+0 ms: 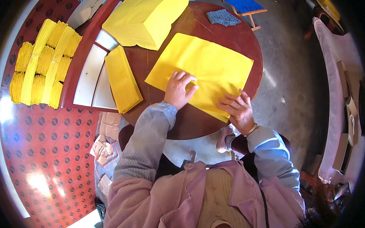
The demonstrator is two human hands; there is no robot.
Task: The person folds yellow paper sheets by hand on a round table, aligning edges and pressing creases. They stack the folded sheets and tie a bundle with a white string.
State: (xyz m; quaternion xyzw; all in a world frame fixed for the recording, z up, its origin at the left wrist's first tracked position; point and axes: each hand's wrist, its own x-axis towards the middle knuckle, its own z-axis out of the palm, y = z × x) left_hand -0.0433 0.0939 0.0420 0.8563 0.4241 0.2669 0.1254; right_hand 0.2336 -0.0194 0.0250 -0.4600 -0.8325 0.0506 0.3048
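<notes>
A flat yellow sheet or bag (206, 61) of paper or cloth lies on the round dark-red table (244, 41) in front of me. My left hand (180, 89) rests at its near-left edge, fingers bent and thumb held apart, gripping nothing. At the near-right edge is my right hand (238, 111), turned partly sideways with its fingers stretched out over the yellow material. Whether the right fingertips press on it I cannot tell. To the left, a folded yellow stack (124, 80) lies along the table's edge. Behind it is a bulky yellow bag-like bundle (153, 20).
Bundled yellow folded pieces (44, 64) sit on the red patterned surface (50, 134) at left. A grey-blue knitted cloth (223, 18) lies at the table's far right. Beyond it stands a blue-topped folding stool (246, 5). Pink cloth (330, 88) and cardboard boxes (345, 120) line the right side.
</notes>
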